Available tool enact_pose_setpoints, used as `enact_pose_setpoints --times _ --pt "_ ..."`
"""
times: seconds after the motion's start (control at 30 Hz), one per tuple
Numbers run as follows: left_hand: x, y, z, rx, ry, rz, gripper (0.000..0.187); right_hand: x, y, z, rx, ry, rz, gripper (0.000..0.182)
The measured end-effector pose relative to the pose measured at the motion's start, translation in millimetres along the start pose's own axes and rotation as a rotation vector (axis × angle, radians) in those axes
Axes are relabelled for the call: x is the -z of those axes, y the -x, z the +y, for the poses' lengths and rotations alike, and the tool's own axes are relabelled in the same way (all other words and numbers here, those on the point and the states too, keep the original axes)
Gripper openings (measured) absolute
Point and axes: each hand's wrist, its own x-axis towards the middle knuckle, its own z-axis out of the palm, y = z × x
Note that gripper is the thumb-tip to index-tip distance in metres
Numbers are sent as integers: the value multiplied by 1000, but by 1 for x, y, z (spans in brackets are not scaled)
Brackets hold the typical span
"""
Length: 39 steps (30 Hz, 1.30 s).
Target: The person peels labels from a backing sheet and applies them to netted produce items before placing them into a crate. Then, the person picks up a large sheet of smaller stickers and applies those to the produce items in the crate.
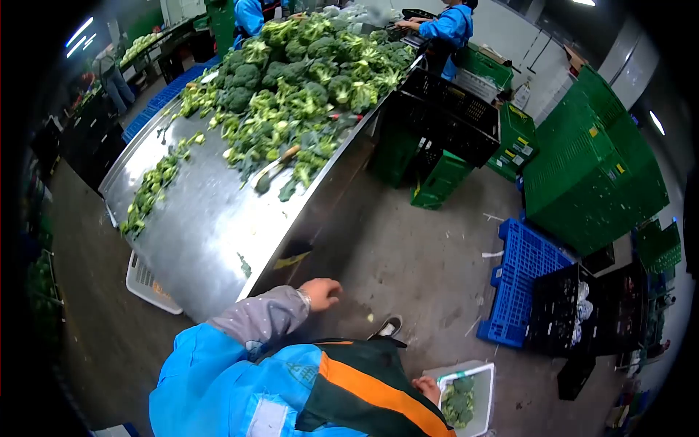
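Observation:
My left hand (320,293) hangs in front of me near the close corner of the steel table, its fingers loosely curled with nothing visible in them. At my right side, my right hand (427,390) is closed at the near edge of a white crate (486,393); my clothing covers part of its grip. Several broccoli heads (459,403) lie inside that crate. On the steel table (211,211), a big heap of broccoli (306,80) covers the far half. A knife with a wooden handle (290,154) rests at the heap's near edge.
Black and green crates (451,116) stand along the table's right side. Farther right are a blue pallet (520,273), a tall green crate stack (590,175) and black crates (557,306). Two people in blue (448,25) are at the table's far end. A white basket (149,284) sits beneath the table.

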Motion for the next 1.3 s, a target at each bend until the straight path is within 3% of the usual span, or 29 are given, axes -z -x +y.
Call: enact_pose_setpoints --times 0.13,0.2,0.23,0.4,0.5,0.6,0.73,0.8,0.87,0.9,1.0,1.07,1.2,1.3 --pt "9 -79 16 257 146 75 23 -2 -101 -71 23 143 -44 7" --pt "-24 -126 -2 229 177 12 24 -6 -162 -130 21 225 -74 8" --pt "-37 -150 4 241 151 -68 26 -5 -196 -159 121 233 -126 8" --pt "-25 -278 67 110 81 -224 33 -42 -317 -301 285 204 -216 10" --pt "2 -345 93 82 46 -54 30 -55 -388 -354 370 335 -298 10" --pt "11 -420 88 161 59 61 29 -73 -443 -396 320 349 -406 8" --pt "26 -542 100 151 26 228 32 -59 -533 -399 423 479 -516 9" --pt "48 -603 139 85 72 348 33 -53 -545 -450 69 511 -561 15" --pt "56 -671 156 -184 -9 543 34 -38 -570 -499 425 777 -535 17" --pt "69 -703 168 -219 -18 576 34 -23 -603 -510 347 820 -435 20" --pt "88 -793 204 -253 -33 630 35 29 -676 -543 363 993 -493 23" --pt "89 -849 208 -225 -57 620 32 81 -744 -541 311 964 -509 31" --pt "73 -914 191 -84 -103 656 30 94 -807 -611 203 1258 -592 32" --pt "67 -918 202 323 -128 435 29 96 -852 -695 335 1347 -606 26"
